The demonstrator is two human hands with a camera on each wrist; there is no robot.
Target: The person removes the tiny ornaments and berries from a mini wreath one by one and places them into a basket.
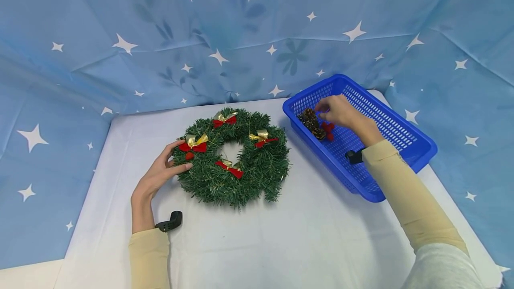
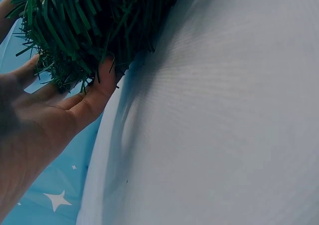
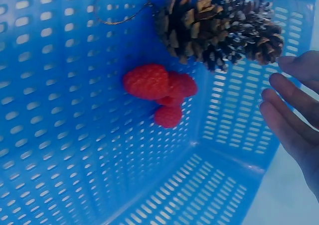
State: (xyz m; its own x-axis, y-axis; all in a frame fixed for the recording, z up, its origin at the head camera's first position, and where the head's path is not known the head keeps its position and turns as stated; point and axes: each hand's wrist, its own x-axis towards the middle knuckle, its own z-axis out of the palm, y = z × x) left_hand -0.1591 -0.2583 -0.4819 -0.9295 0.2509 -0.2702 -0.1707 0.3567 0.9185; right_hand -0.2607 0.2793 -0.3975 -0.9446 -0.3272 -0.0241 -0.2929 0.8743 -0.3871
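Observation:
A green wreath [image 1: 261, 171] with red-and-gold bows [image 1: 229, 168] lies on the white table. My left hand [image 1: 156, 175] grips its left side, thumb over the top near a small red berry [image 1: 189, 156]. In the left wrist view, fingers of the left hand [image 2: 55, 108] reach into the green bristles [image 2: 79, 31]. Over the blue basket [image 1: 361, 177], my right hand [image 1: 339, 113] hovers with loosely bent fingers. Brown pine cones [image 3: 194, 28] lie in the basket, close to those fingertips [image 3: 286, 63]. Beside the cones are several red textured berries [image 3: 147, 81].
A white cloth covers the table [image 1: 257, 244]. Behind it hangs a blue curtain [image 1: 241, 48] with white stars. The basket stands at the back right, its high perforated walls around the cones. A thin wire loop [image 3: 117, 23] sticks out from a pine cone.

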